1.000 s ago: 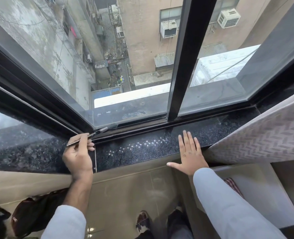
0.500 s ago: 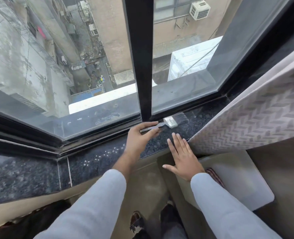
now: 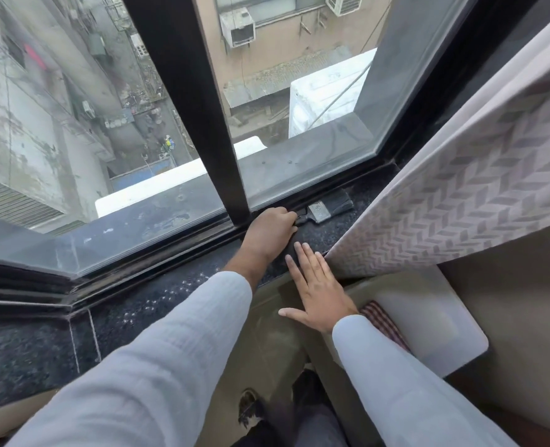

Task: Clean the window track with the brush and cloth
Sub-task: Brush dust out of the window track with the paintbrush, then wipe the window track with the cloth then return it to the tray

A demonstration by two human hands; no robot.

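Observation:
My left hand (image 3: pixel 269 232) is shut on the handle of a flat paintbrush (image 3: pixel 328 208) with a metal ferrule and dark bristles. The bristles lie at the right end of the dark window track (image 3: pixel 170 250), just right of the black vertical frame bar (image 3: pixel 199 101). My right hand (image 3: pixel 315 288) rests flat, fingers spread, on the front edge of the black speckled stone sill (image 3: pixel 138 314). A red checked cloth (image 3: pixel 381 319) shows partly behind my right sleeve, lying on a white surface (image 3: pixel 438 324).
A patterned grey curtain (image 3: pixel 460 195) hangs at the right, its lower edge touching the sill beside my right hand. The glass panes look down on an alley far below. Feet stand on a tiled floor (image 3: pixel 267 356) under the sill.
My left hand carried the brush from the left corner of the track to the right past the frame bar, and the bristles now sit further right. My right hand stayed flat on the sill.

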